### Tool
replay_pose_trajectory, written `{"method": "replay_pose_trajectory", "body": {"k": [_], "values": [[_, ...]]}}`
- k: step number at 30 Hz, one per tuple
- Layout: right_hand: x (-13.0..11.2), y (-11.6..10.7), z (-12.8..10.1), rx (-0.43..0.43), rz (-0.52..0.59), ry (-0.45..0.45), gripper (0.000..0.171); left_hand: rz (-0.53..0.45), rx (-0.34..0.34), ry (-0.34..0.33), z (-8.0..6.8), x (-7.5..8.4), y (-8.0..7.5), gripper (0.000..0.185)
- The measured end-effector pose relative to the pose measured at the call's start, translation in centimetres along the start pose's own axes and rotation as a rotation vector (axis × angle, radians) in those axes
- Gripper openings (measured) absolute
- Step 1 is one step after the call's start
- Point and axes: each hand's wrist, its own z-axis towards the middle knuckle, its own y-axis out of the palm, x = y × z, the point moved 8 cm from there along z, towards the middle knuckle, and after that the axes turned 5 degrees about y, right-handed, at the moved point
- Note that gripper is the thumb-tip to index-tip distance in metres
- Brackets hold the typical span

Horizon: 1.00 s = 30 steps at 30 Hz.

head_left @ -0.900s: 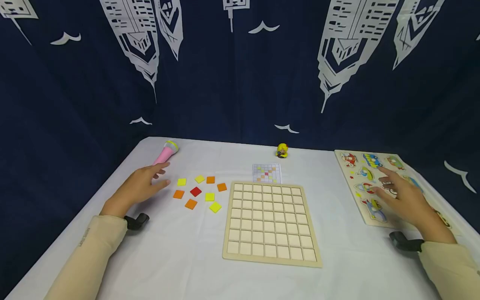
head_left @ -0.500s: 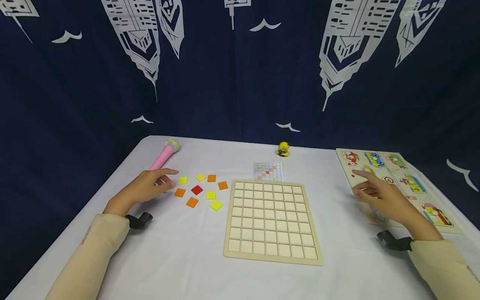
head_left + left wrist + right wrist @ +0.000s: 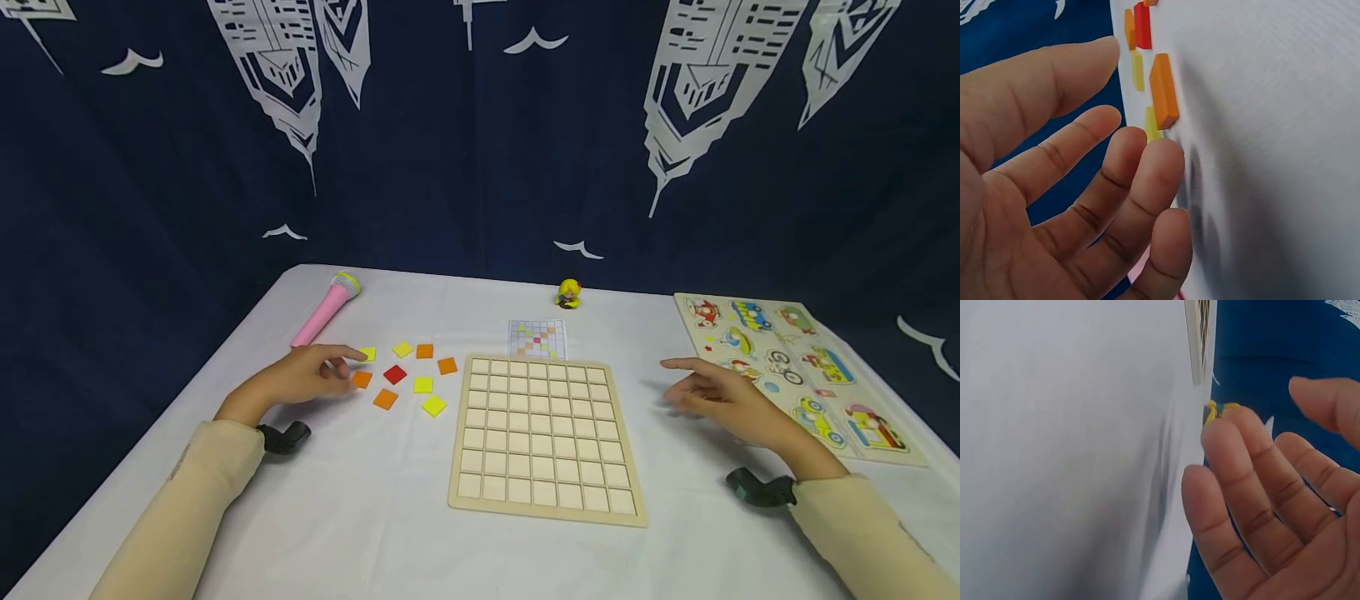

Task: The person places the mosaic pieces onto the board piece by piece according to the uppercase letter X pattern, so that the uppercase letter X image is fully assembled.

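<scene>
My left hand (image 3: 296,379) hovers at the left side of a scatter of small square tiles, fingers relaxed and holding nothing. Closest to its fingertips are a yellow tile (image 3: 367,354) and an orange tile (image 3: 362,380); a red tile (image 3: 395,374) lies amid the group. In the left wrist view an orange tile (image 3: 1164,92) stands out just past the fingers. My right hand (image 3: 738,404), also bare of any object, is over the cloth between the wooden grid board (image 3: 551,514) and the picture puzzle. Its fingers are loosely bent in the right wrist view.
A small printed grid card (image 3: 537,339) lies behind the board, with a yellow-haired figurine (image 3: 568,293) farther back. The pink toy microphone (image 3: 322,315) is at the back left. A wooden picture puzzle (image 3: 817,392) occupies the right side. A dark patterned curtain (image 3: 480,150) hangs behind the table.
My right hand has moved left, off the picture puzzle and toward the grid board. My left hand has shifted slightly right and toward me, away from the microphone and closer to the tiles.
</scene>
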Motion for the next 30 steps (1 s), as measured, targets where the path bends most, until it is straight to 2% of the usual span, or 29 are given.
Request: {"method": "replay_pose_trajectory", "body": {"k": [3, 10, 15, 21, 30], "values": [[-0.1, 0.8, 0.3, -0.058, 0.093, 0.001, 0.066, -0.019, -0.019, 0.002, 0.1, -0.2, 0.3, 0.050], [-1.0, 3.1, 1.2, -0.193, 0.212, 0.000, 0.066, -0.036, -0.017, -0.021, 0.2, -0.7, 0.5, 0.050], [-1.3, 4.8, 1.4, -0.254, 0.245, 0.002, 0.061, -0.056, -0.007, -0.027, 0.3, -1.0, 0.6, 0.043], [-1.4, 5.7, 1.4, -0.216, 0.188, 0.005, 0.061, -0.065, -0.002, -0.041, 0.6, -1.6, 0.9, 0.041], [-1.6, 6.3, 1.4, -0.171, 0.071, -0.003, 0.061, -0.096, 0.018, -0.028, 0.7, -2.3, 1.1, 0.036]]}}
